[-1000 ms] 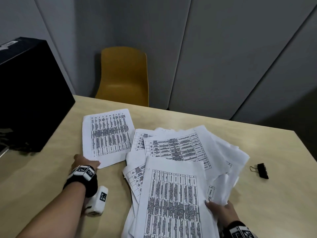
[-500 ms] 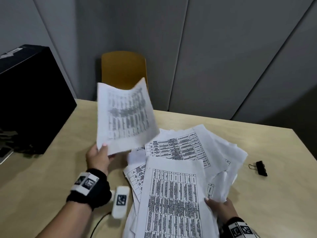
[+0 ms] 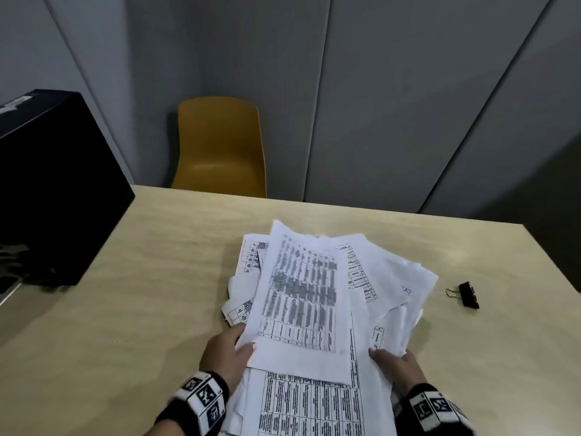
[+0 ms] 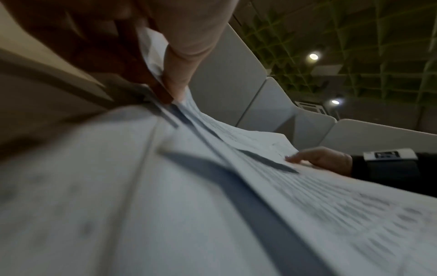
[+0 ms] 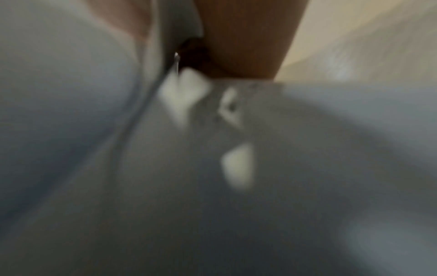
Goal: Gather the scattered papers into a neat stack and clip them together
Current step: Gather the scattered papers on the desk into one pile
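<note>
Left hand: your left hand (image 3: 227, 350) pinches the near left corner of a single white printed sheet (image 3: 301, 297), thumb on top and fingers under it — that lets you lay it flat on the heap without creasing it. The left wrist view shows the same pinch (image 4: 170, 82).

Right hand: your right hand (image 3: 396, 364) grips the near right edge of the loose heap of white printed papers (image 3: 390, 278), thumb on top. Judged from this, it anchors the heap so nothing slides as the new sheet lands.

Papers: they lie on the pale wooden table (image 3: 125, 309), in the middle and running to the near edge. They are all in one place, but fanned at different angles with corners sticking out far and right, so squaring is not yet done.

Clip: the small black binder clip (image 3: 468, 295) lies on the table to the right of the heap, apart from it and untouched — within easy reach of your right hand once the edges are even.

Surroundings: a mustard yellow plastic chair (image 3: 220, 146) stands behind the far edge; a black box (image 3: 56, 184) sits at the far left.

Hard to see: the sheet's print is smeared by blur. The right wrist view is almost all blur; only paper and part of a finger show. The near ends of the papers are cut off, and you cannot tell how many sheets lie underneath.
</note>
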